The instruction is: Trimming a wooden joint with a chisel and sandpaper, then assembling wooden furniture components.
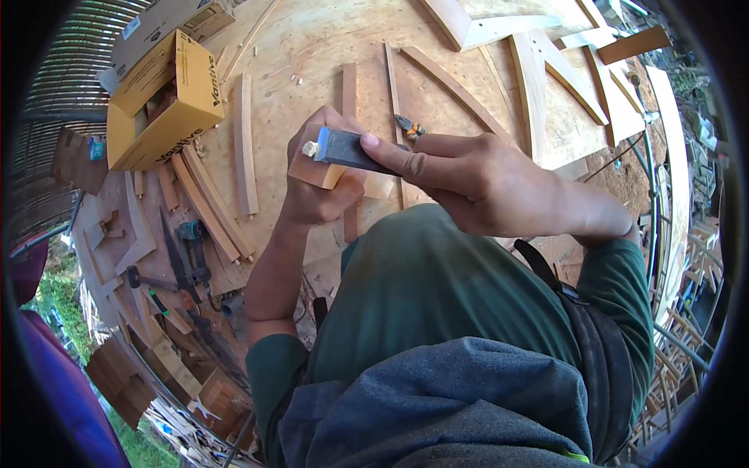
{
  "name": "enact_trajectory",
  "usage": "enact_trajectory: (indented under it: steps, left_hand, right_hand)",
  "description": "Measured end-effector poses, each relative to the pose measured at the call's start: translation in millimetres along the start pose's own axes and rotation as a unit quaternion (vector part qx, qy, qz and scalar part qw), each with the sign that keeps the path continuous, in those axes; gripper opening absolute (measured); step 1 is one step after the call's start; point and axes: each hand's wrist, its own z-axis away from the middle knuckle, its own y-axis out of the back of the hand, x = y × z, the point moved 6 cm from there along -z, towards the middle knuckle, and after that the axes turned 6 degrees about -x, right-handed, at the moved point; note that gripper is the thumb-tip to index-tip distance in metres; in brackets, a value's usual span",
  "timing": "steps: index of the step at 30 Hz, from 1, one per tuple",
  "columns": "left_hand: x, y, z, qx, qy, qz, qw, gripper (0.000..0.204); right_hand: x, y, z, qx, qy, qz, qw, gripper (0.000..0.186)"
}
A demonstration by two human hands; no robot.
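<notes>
In front of my body, my left hand is closed around a small pale wooden block. My right hand grips a flat dark steel blade, its thumb and fingers along the blade's length. The blade's bright bluish end lies across the block, close to my left fingers. A pale crumpled bit of wood shaving sits at that end. How far the blade extends under my right hand is hidden. Beyond the right hand, pliers with orange-and-black handles lie on the wooden work surface.
A yellow cardboard box stands open at the far left. Long wooden strips lie about it. A teal power drill and a hammer rest at left. Joined wooden pieces spread across the far right.
</notes>
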Motion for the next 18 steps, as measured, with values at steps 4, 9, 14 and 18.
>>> enact_trajectory:
  steps: [4, 9, 14, 18]
  left_hand:
    - [4, -4, -2, -0.012, -0.014, -0.078, 0.997, 0.025]
    - [1, -3, -4, 0.017, 0.048, -0.042, 0.998, 0.024]
    - [-3, -1, -5, 0.04, -0.002, -0.032, 0.999, 0.023]
    - [-4, 4, -4, 0.02, 0.023, -0.067, 0.997, 0.024]
  right_hand:
    - [-9, 19, 0, -0.058, -0.038, 0.06, 0.996, 0.071]
    - [3, 0, 0, 0.018, 0.004, -0.025, 1.0, 0.072]
    - [16, -24, -3, 0.081, 0.006, -0.1, 0.992, 0.07]
    - [5, 2, -4, 0.028, -0.008, 0.006, 1.0, 0.066]
